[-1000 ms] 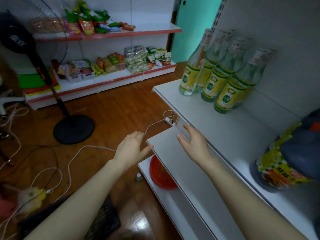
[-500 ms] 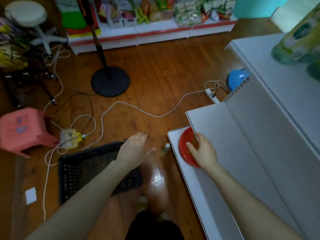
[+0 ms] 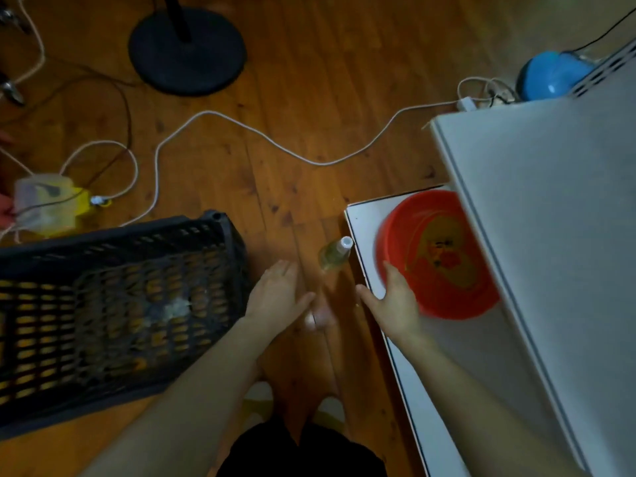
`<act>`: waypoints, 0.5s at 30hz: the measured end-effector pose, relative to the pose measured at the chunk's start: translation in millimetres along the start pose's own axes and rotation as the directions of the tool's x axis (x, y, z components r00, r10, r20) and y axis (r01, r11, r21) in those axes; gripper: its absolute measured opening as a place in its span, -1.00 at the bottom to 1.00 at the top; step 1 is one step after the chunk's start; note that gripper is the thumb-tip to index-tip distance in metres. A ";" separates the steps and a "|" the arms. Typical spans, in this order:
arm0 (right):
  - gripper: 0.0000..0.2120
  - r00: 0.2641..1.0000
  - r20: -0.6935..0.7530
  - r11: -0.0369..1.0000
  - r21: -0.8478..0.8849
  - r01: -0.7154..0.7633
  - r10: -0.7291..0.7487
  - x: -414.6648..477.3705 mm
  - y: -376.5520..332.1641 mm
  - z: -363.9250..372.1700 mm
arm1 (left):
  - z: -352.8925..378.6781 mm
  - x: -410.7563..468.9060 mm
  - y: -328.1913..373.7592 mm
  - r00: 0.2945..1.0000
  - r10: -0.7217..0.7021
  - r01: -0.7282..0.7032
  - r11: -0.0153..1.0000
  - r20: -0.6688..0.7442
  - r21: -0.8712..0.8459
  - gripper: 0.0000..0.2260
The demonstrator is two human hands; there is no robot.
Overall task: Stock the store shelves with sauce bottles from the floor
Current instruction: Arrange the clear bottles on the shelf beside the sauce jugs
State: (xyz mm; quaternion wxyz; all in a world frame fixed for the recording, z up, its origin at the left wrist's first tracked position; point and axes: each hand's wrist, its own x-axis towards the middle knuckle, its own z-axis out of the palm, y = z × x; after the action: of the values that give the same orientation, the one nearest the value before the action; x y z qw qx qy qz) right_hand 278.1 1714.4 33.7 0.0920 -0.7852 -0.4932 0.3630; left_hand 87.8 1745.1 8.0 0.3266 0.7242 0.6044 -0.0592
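Reaching toward the wooden floor (image 3: 275, 173), you are holding both hands empty: your left hand (image 3: 275, 294) is hovering with fingers (image 3: 287, 270) straight, gripping nothing, just short of the sauce bottle (image 3: 335, 253), which is standing upright there just beside the bottom shelf (image 3: 364, 220). Your right hand (image 3: 392, 301) is lying relaxed, fingers released, at the rim of the red basin (image 3: 444, 256), probably bracing you while you are bending. The black crate (image 3: 120, 287) is sitting to your left.

Glossy wood floor (image 3: 282, 139); black crate (image 3: 113, 297), seemingly plastic lattice.
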 end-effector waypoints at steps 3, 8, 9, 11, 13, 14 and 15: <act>-0.36 1.000 -0.011 1.000 0.023 0.021 -0.021 44.2 34.5 43.4 | 65.1 52.5 -15.7 0.998 -0.068 0.067 0.996 -0.014 -0.064 -0.33; -0.36 0.994 -0.052 0.993 0.061 0.099 -0.096 109.9 73.6 94.8 | 143.2 128.1 -34.6 0.993 -0.101 0.090 0.983 -0.057 -0.160 -0.26; -0.33 0.991 -0.065 0.990 0.066 0.124 -0.120 122.7 80.6 104.8 | 154.7 140.5 -37.6 0.994 -0.092 0.081 0.981 -0.056 -0.178 -0.25; -0.28 0.985 -0.074 0.983 0.082 0.165 -0.159 143.1 90.0 120.5 | 174.4 162.3 -42.4 0.997 -0.064 0.054 0.978 -0.043 -0.199 -0.22; -0.26 0.976 -0.089 0.973 0.102 0.207 -0.198 158.9 95.7 132.8 | 188.8 181.0 -45.6 0.998 -0.043 0.031 0.969 -0.044 -0.246 -0.18; -0.27 0.971 -0.096 0.966 0.119 0.228 -0.217 164.6 97.4 137.2 | 193.2 188.9 -45.4 0.998 -0.028 0.012 0.957 -0.051 -0.291 -0.16; -0.30 0.966 -0.115 0.957 0.148 0.249 -0.233 170.0 99.5 140.9 | 195.8 196.5 -44.3 0.998 -0.002 -0.020 0.940 -0.062 -0.342 -0.16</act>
State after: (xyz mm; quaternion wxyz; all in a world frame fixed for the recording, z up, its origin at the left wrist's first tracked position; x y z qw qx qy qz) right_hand 298.0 1777.9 -199.1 0.2224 -0.7257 -0.5493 0.3495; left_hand 159.4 1805.4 -256.9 0.4289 0.6607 0.6120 0.0707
